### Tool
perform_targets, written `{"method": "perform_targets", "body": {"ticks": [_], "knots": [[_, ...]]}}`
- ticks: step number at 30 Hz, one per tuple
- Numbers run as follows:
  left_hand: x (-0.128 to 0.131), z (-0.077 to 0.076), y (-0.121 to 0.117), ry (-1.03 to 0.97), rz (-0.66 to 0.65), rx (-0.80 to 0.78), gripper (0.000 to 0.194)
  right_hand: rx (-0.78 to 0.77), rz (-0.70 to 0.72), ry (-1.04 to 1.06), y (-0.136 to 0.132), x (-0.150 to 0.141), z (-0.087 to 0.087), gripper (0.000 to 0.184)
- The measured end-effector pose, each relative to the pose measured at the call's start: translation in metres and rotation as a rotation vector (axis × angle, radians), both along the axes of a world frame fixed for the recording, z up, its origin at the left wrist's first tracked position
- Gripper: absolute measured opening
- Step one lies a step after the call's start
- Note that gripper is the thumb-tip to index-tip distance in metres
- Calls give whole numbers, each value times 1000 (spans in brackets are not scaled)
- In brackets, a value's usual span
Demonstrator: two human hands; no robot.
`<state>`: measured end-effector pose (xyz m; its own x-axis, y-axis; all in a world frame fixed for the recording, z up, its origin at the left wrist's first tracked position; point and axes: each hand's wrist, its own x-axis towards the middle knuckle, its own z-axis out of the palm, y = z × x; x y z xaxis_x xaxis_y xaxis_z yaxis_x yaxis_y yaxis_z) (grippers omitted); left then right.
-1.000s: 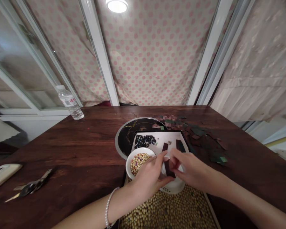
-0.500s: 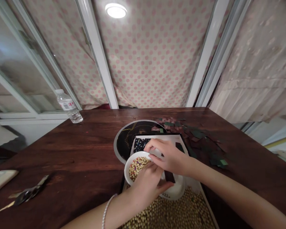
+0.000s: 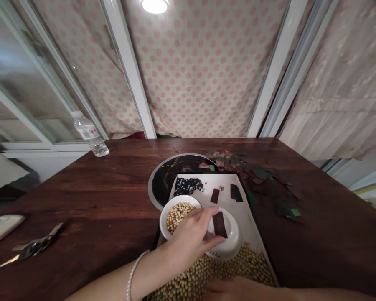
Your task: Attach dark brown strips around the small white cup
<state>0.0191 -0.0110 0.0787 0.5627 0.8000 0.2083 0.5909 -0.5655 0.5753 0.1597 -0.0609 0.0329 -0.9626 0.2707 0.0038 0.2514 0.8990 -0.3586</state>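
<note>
Reporting hand state: my left hand (image 3: 188, 236) is half-curled, fingers spread over the gap between two white dishes. Its fingertips (image 3: 211, 213) sit at the rim of the small white dish (image 3: 230, 246), right beside the dark strip (image 3: 219, 224) lying in that dish. Can't tell if I'm pinching the strip or only touching it. The heel of that hand overlaps the white bowl (image 3: 177, 217) of mixed beans. My right hand (image 3: 235, 290) is low at the bottom edge of view, over the soybeans (image 3: 203, 271), mostly cut off, so can't tell if it's open or closed. Versus the earlier frame, it has dropped back from above the bowl and no longer touches it. Two more dark strips (image 3: 215, 195) lie on the white tray (image 3: 241, 217), near the black beads (image 3: 188, 187). Scraps (image 3: 263, 179) cover the wooden table (image 3: 125, 175).
</note>
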Motion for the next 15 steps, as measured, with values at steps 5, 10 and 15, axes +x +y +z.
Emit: {"method": "perform_targets", "body": {"ticks": [5, 10, 15], "knots": [[-1, -1, 1, -3, -27, -3, 50, 29, 14, -62, 1, -4, -3, 13], [-2, -3, 3, 10, -18, -8, 52, 154, 17, -41, 1, -2, 2, 9], [-1, -4, 2, -5, -19, 3, 50, 214, 29, -28, 0, -3, 3, 9]]}}
